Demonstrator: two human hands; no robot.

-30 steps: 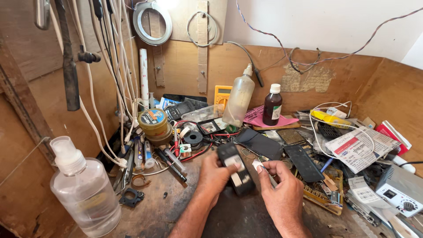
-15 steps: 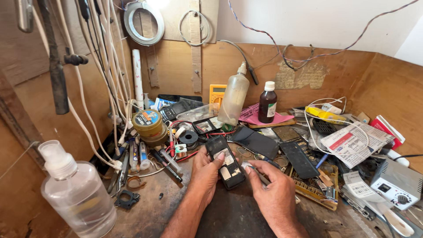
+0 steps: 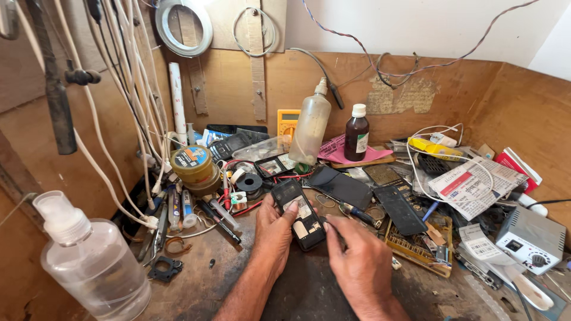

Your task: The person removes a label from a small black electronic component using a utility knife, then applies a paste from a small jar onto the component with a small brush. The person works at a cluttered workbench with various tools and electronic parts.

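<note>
My left hand (image 3: 275,230) grips a small black mobile phone (image 3: 298,213) with its back cover off, thumb resting on the exposed inside. The phone lies tilted on the wooden bench, its top pointing away from me. My right hand (image 3: 360,261) sits just right of the phone's lower end, fingers bent and touching its edge; whether it pinches a small tool or part is hidden by the fingers. A screwdriver (image 3: 355,212) lies just beyond my right hand.
A clear plastic bottle (image 3: 89,264) stands near left. Tape rolls (image 3: 193,167), a squeeze bottle (image 3: 311,128), a brown bottle (image 3: 357,133), black phone panels (image 3: 401,209), papers (image 3: 473,185) and a grey soldering station (image 3: 532,239) crowd the bench. Cables (image 3: 128,101) hang at left.
The view has shifted slightly left. My left hand has turned the phone more upright on the bench, and my right hand has moved in to its lower end.
</note>
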